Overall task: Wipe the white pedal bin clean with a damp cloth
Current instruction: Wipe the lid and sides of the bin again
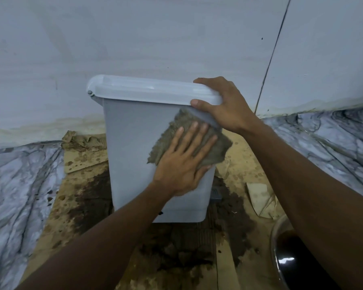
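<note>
While the lid (pixel 151 91) is gripped at its right front corner by the right hand (pixel 224 103), fingers over the top and thumb under the rim, the cloth (pixel 218 149) is pressed flat against the bin's (pixel 134 143) near side by the left hand (pixel 182 164), fingers straight and spread. The bin is stood upright on stained cardboard (pixel 86 185), its back close to the wall (pixel 155 38). Cardboard is seen on both sides of it, and a bowl (pixel 289 254) near the right forearm.

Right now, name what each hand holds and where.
Right hand grips the pedal bin by its lid corner; left hand presses the cloth flat on its side.
</note>
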